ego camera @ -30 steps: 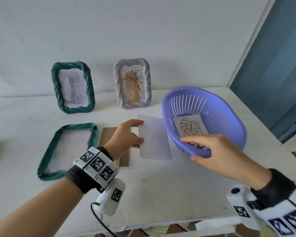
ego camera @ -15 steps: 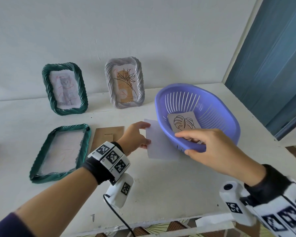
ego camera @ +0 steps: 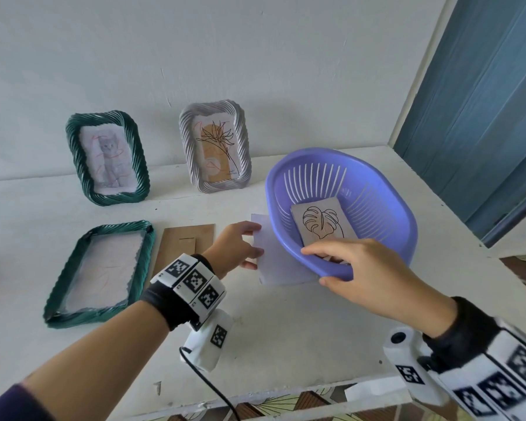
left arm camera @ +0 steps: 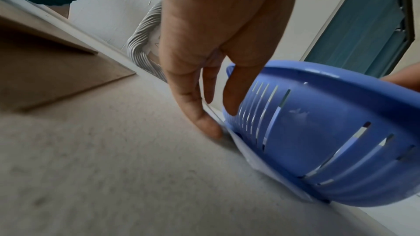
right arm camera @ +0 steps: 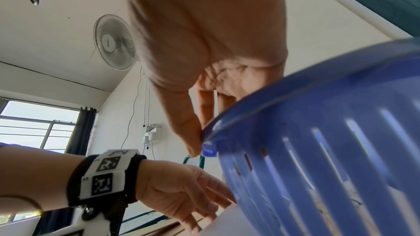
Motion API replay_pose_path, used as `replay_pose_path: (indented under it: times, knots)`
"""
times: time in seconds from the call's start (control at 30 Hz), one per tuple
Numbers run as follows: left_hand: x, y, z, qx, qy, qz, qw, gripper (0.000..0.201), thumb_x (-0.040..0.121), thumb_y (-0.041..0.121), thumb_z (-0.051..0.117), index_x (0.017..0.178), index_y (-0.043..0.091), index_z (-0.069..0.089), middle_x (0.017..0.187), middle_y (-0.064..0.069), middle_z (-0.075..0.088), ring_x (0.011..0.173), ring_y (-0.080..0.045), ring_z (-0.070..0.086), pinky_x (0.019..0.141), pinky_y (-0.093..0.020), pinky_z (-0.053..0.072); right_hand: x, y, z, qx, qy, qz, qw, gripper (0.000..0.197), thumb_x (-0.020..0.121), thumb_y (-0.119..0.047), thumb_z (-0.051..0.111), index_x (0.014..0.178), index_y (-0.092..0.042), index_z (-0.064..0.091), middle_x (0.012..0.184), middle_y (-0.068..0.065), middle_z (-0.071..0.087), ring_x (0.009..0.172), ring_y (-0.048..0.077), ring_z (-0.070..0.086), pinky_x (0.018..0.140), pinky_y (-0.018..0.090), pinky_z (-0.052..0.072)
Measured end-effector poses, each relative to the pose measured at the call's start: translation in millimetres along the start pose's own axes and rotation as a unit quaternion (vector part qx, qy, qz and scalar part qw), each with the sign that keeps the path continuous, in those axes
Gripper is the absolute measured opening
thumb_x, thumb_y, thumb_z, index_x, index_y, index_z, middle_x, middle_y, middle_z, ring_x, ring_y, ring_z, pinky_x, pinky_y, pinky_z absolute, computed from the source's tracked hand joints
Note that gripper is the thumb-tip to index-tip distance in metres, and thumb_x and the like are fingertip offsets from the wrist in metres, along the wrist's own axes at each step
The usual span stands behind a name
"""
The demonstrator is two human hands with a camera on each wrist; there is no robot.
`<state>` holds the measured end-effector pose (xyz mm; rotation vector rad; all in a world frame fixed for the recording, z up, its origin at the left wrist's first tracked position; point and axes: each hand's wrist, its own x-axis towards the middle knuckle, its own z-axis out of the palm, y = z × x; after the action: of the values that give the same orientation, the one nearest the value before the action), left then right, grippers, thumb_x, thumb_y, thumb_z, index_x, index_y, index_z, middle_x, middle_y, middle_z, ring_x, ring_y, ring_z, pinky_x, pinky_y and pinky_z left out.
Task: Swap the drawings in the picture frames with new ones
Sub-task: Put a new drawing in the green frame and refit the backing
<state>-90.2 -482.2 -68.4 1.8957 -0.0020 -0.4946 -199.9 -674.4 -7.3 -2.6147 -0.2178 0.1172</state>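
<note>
- Where the head view looks down on the white bench (ego camera: 286, 329), the right hand (ego camera: 368, 275) grips the near rim of the purple basket (ego camera: 386, 208), fingers inside, thumb outside below the rim.
- A leaf drawing (ego camera: 318, 221) lies in the basket, its near end under the right fingers.
- The left hand (ego camera: 237, 249) pinches the left edge of a blank white sheet (ego camera: 281, 265); the sheet's right part runs under the basket.
- An empty green frame (ego camera: 97, 271) lies flat at left, a brown backing board (ego camera: 184, 241) just beside it.
- A green frame with cat drawing (ego camera: 108, 158) and a grey frame with flower drawing (ego camera: 214, 147) stand at the wall.
- Left wrist view: fingertips (left arm camera: 209, 128) press the sheet's edge at the bench, beside the basket wall.
- Right wrist view: thumb (right arm camera: 188, 132) against the basket rim; fingers pass over it, tips hidden.
</note>
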Motion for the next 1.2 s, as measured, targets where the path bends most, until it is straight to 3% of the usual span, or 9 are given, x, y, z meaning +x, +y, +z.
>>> replay_pose_path:
  times: [0.07, 0.2, 0.3, 0.43, 0.63, 0.7, 0.8, 1.0, 1.2]
  knots:
    - [0, 2, -2, 0.038, 0.033, 0.017, 0.999, 0.048, 0.084, -0.002, 0.058, 0.129, 0.010, 0.047, 0.132, -0.006, 0.044, 0.089, -0.022, 0.057, 0.062, -0.026, 0.057, 0, 1, -1, 0.006, -0.008, -0.003, 1.000, 0.041, 0.082, -0.025, 0.065, 0.116, -0.044, 0.056, 0.104, -0.022, 0.064, 0.095, 0.005, 0.060, 0.084, 0.030, 0.049]
    - [-3, 12, -3, 0.068, 0.100, 0.068, 0.990, 0.041, 0.089, 0.019, 0.056, 0.128, 0.018, 0.048, 0.130, -0.009, 0.050, 0.090, -0.018, 0.057, 0.087, -0.040, 0.053, 1, 0, -6, -0.005, -0.034, -0.007, 0.999, 0.035, 0.087, -0.035, 0.059, 0.120, -0.045, 0.053, 0.106, -0.022, 0.063, 0.101, 0.003, 0.057, 0.088, 0.030, 0.048]
    - [-12, 27, 2, -0.004, 0.101, 0.101, 0.990, 0.043, 0.090, 0.022, 0.055, 0.131, 0.016, 0.045, 0.132, -0.002, 0.046, 0.094, -0.017, 0.058, 0.080, -0.036, 0.054, 0, -5, -16, 0.007, -0.044, -0.010, 0.999, 0.033, 0.087, -0.035, 0.058, 0.119, -0.042, 0.054, 0.106, -0.023, 0.062, 0.100, -0.001, 0.057, 0.092, 0.031, 0.047]
    - [-22, 37, 10, -0.039, 0.062, 0.122, 0.990, 0.052, 0.084, 0.013, 0.064, 0.132, 0.014, 0.043, 0.128, -0.001, 0.047, 0.089, -0.019, 0.061, 0.079, -0.040, 0.057, -6, -17, -40, 0.030, -0.056, -0.029, 0.998, 0.029, 0.085, -0.032, 0.061, 0.113, -0.040, 0.060, 0.101, -0.024, 0.062, 0.094, -0.004, 0.059, 0.091, 0.032, 0.049]
    - [-24, 37, 14, -0.059, 0.043, 0.123, 0.990, 0.052, 0.081, 0.003, 0.064, 0.129, 0.009, 0.045, 0.119, -0.005, 0.053, 0.074, -0.017, 0.063, 0.073, -0.034, 0.059, 11, -38, -97, 0.020, -0.015, -0.070, 0.997, 0.022, 0.080, -0.026, 0.065, 0.101, -0.035, 0.066, 0.096, -0.015, 0.069, 0.083, 0.002, 0.061, 0.078, 0.014, 0.046]
    - [-24, 38, 13, -0.067, 0.039, 0.119, 0.990, 0.052, 0.081, 0.002, 0.064, 0.129, 0.009, 0.045, 0.117, -0.004, 0.054, 0.073, -0.017, 0.063, 0.069, -0.031, 0.059, 30, -41, -112, -0.013, -0.014, -0.076, 0.997, 0.023, 0.079, -0.023, 0.068, 0.100, -0.032, 0.066, 0.097, -0.011, 0.070, 0.080, 0.004, 0.062, 0.075, 0.013, 0.044]
    - [-24, 38, 13, -0.068, 0.040, 0.117, 0.990, 0.052, 0.080, 0.002, 0.065, 0.128, 0.009, 0.045, 0.116, -0.004, 0.054, 0.075, -0.018, 0.062, 0.072, -0.033, 0.059, 67, -39, -120, -0.101, -0.079, -0.066, 0.990, 0.029, 0.079, -0.020, 0.070, 0.106, -0.028, 0.065, 0.102, -0.007, 0.068, 0.083, 0.009, 0.062, 0.083, 0.023, 0.043]
    - [-24, 35, 11, -0.063, 0.039, 0.118, 0.990, 0.051, 0.081, 0.008, 0.066, 0.128, 0.014, 0.046, 0.112, -0.002, 0.054, 0.077, -0.019, 0.062, 0.073, -0.033, 0.058, 142, -17, -84, -0.236, -0.248, -0.011, 0.940, 0.044, 0.080, -0.016, 0.070, 0.122, -0.021, 0.057, 0.119, 0.000, 0.062, 0.092, 0.012, 0.056, 0.088, 0.026, 0.039]
    - [-25, 32, 11, -0.084, 0.025, 0.106, 0.990, 0.050, 0.081, 0.009, 0.066, 0.126, 0.018, 0.046, 0.099, -0.008, 0.055, 0.075, -0.019, 0.062, 0.067, -0.030, 0.059, 180, 11, -51, -0.272, -0.279, 0.017, 0.921, 0.047, 0.081, -0.017, 0.069, 0.125, -0.018, 0.055, 0.126, 0.004, 0.058, 0.112, 0.024, 0.057, 0.096, 0.034, 0.046]
